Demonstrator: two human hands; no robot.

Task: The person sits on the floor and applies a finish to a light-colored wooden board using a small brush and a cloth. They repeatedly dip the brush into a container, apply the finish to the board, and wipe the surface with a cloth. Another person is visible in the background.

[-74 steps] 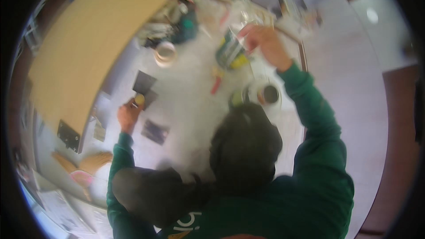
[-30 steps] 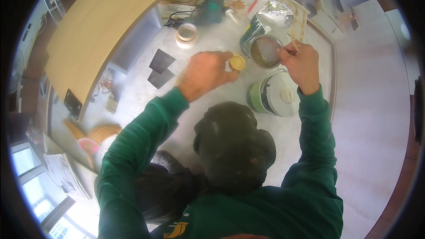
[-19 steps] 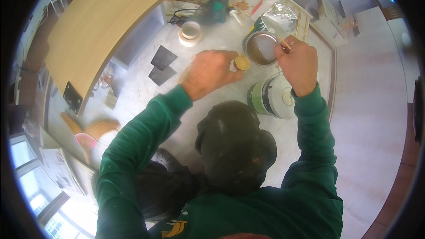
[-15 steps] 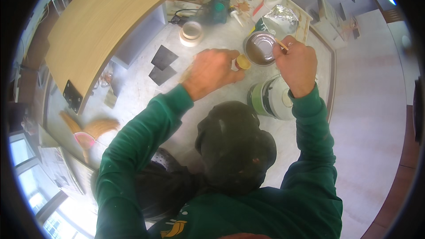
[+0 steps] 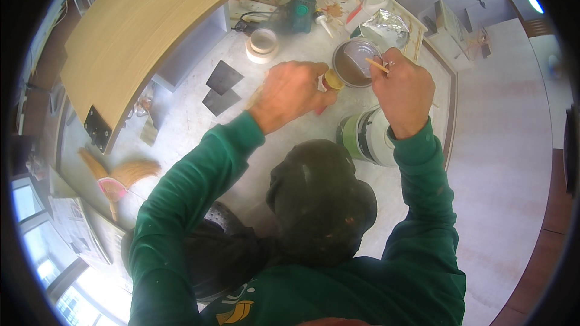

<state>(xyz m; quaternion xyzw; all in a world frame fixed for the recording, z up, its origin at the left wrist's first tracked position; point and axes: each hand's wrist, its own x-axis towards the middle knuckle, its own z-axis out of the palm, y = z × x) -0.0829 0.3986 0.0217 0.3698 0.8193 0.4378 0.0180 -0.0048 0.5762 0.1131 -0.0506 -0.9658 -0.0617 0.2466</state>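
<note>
My left hand [image 5: 290, 92] is closed, holding a small yellow-topped container [image 5: 331, 79] between thumb and fingers; a bit of red shows below it. Just to the right is an open round can [image 5: 347, 66] with a metallic rim and greyish-brown contents. My right hand [image 5: 403, 92] is closed around a thin wooden stick [image 5: 376, 64], whose visible end reaches over the can's right rim. Whether those fingers also touch the can is hidden. Below the can, a green and white bucket [image 5: 362, 136] stands near my right wrist.
Two dark square sheets [image 5: 224, 78] lie left of my left hand, with rolls of tape [image 5: 261, 46] beyond. A green power tool [image 5: 300, 13], crumpled foil [image 5: 386, 27] and a white bottle [image 5: 374, 1] sit at the back. A wooden panel [image 5: 151, 18] and a hand broom [image 5: 130, 175] are leftward.
The small container has tipped slightly in my left hand, showing more red. The stick in my right hand has shifted left, and the bucket's lid is more covered by my right wrist.
</note>
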